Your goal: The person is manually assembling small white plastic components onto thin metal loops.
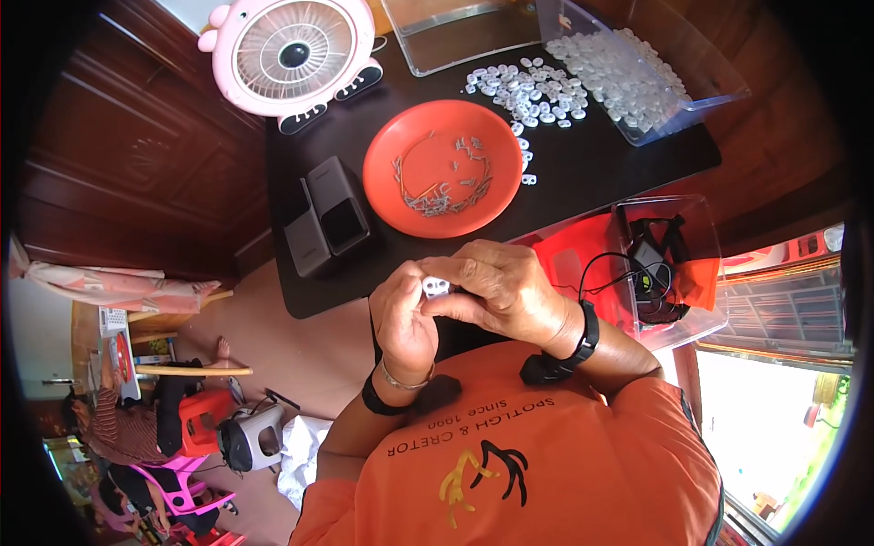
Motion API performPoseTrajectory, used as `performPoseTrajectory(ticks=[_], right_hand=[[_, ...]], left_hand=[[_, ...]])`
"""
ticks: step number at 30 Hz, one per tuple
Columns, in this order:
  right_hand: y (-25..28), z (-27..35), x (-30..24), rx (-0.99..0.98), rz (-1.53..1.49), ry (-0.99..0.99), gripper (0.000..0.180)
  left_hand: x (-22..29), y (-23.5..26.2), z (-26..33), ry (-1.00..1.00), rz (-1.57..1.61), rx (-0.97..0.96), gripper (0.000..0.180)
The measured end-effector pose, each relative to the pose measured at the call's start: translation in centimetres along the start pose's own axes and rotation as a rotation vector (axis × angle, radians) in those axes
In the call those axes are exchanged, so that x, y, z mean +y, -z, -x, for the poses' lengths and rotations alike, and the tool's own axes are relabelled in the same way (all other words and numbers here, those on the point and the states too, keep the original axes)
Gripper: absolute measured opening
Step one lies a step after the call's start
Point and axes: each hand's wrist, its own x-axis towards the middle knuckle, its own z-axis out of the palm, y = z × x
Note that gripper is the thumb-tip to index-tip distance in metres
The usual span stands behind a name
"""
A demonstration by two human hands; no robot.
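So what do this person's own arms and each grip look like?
The left grip and right grip are ungloved, with bare forearms and short orange sleeves. On the left: a thin metallic bracelet and black band. On the right: a black strap.

Hands: two, left hand (403, 323) and right hand (505, 284). White two-holed piece (435, 288) at the fingers: one. Counter (592, 168): one. Loose white pieces (551, 102) there: dozens, overlapping, no exact tally. Orange dish (446, 126): one. Metal pins (439, 202): many, too jumbled to count. Pink fan (296, 55): one. Black wristbands (587, 338): two.
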Motion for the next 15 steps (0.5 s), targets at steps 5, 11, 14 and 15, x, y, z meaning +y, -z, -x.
performPoseTrajectory(ticks=[5, 11, 14, 15], right_hand=[[0.3, 0.1, -0.3, -0.036, 0.014, -0.028, 0.045], [0.4, 0.1, -0.3, -0.047, -0.015, -0.042, 0.046], [0.5, 0.0, -0.7, -0.075, 0.029, -0.04, 0.044], [0.5, -0.1, -0.7, -0.085, 0.094, -0.026, 0.041]], left_hand=[[0.0, 0.6, 0.0, 0.089, 0.064, -0.028, 0.024], [0.9, 0.0, 0.0, 0.117, -0.003, -0.01, 0.027], [1.0, 0.2, 0.0, 0.118, -0.082, -0.03, 0.027], [1.0, 0.2, -0.1, 0.115, -0.148, -0.046, 0.028]])
